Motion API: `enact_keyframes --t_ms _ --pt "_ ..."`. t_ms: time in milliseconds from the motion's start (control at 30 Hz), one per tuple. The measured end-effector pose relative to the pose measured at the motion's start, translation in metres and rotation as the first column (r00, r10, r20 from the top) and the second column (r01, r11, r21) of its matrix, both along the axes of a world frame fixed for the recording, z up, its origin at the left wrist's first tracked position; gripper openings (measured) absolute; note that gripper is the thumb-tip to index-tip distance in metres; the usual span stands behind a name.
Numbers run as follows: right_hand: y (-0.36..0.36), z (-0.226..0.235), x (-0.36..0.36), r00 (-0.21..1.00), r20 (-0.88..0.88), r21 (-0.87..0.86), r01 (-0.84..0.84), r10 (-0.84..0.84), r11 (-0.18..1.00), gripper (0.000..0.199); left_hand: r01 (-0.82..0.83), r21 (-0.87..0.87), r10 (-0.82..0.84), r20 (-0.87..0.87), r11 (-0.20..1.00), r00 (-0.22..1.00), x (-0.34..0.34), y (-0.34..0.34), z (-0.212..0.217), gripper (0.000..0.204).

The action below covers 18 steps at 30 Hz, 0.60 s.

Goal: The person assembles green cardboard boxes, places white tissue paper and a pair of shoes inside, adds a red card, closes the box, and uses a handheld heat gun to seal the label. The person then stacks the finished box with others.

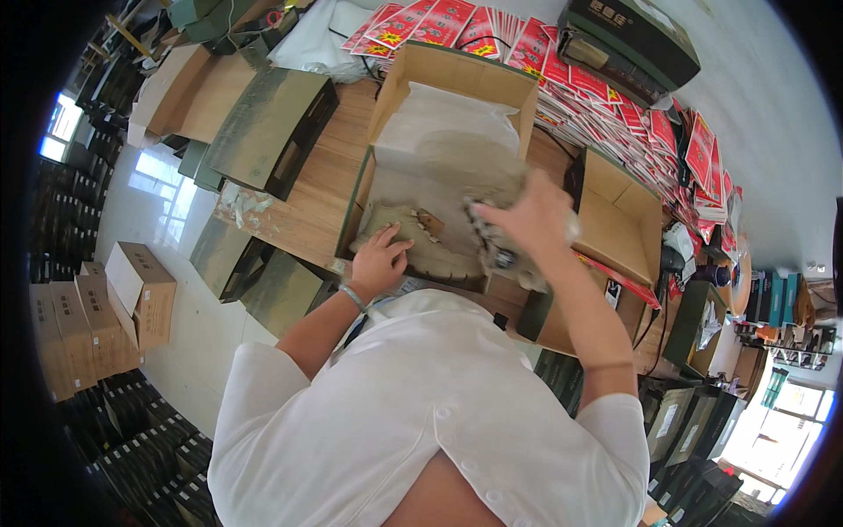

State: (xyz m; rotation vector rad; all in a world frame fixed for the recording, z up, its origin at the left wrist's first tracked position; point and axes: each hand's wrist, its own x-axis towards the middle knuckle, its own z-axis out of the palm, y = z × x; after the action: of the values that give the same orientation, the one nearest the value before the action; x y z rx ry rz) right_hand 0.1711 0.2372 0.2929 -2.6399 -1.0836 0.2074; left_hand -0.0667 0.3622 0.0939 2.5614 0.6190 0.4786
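An open shoe box with white tissue paper in it lies in front of me on the wooden table. At the box's near left lies a tan boot with a small brown tag. My left hand rests on that boot's left end, fingers spread over it. On the right, my right hand grips a second tan boot with a dark patterned part, tilted over the box's right side. Motion smears this boot and the right fingers, so their exact hold is unclear.
Right of the box stands an empty cardboard tray. Piles of red printed packets line the table's back, with stacked dark green boxes behind. More green shoe boxes stand at the left; brown cartons are on the floor.
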Motion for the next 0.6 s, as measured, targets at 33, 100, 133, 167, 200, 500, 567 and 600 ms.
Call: enact_keyframes --t_ms 33,100,133,167,200,500,567,600 --pt "0.026 -0.022 -0.009 0.997 0.028 -0.005 -0.076 0.076 0.997 0.076 -0.001 0.003 0.000 0.019 1.000 1.000 0.000 0.001 -0.003 0.022" --pt "0.068 -0.070 -0.024 0.983 0.143 -0.055 -0.110 0.117 0.992 0.074 0.005 -0.022 -0.005 0.018 1.000 1.000 0.002 0.002 -0.002 0.023" --pt "0.079 -0.090 -0.028 0.978 0.161 -0.044 -0.125 0.130 0.991 0.073 0.002 -0.036 -0.002 0.018 0.999 1.000 0.002 0.002 -0.001 0.023" --pt "0.089 -0.107 -0.031 0.973 0.178 -0.032 -0.145 0.148 0.989 0.072 0.005 -0.024 -0.005 0.022 1.000 1.000 0.001 0.003 -0.003 0.023" --pt "0.098 -0.124 -0.033 0.966 0.196 -0.023 -0.165 0.166 0.986 0.071 0.000 -0.022 0.000 0.022 1.000 1.000 0.000 0.003 -0.002 0.023" --pt "0.110 -0.196 -0.040 0.952 0.248 -0.076 -0.163 0.177 0.984 0.069 0.034 -0.015 -0.034 0.031 0.999 0.999 -0.001 0.006 -0.003 0.023" --pt "0.110 -0.207 -0.036 0.963 0.225 -0.087 -0.130 0.147 0.988 0.070 0.031 0.002 -0.031 0.019 1.000 0.999 -0.001 0.005 -0.001 0.023" --pt "0.109 -0.209 -0.036 0.969 0.209 -0.095 -0.114 0.131 0.989 0.071 0.030 0.008 -0.030 0.009 1.000 1.000 0.000 0.004 0.000 0.023"
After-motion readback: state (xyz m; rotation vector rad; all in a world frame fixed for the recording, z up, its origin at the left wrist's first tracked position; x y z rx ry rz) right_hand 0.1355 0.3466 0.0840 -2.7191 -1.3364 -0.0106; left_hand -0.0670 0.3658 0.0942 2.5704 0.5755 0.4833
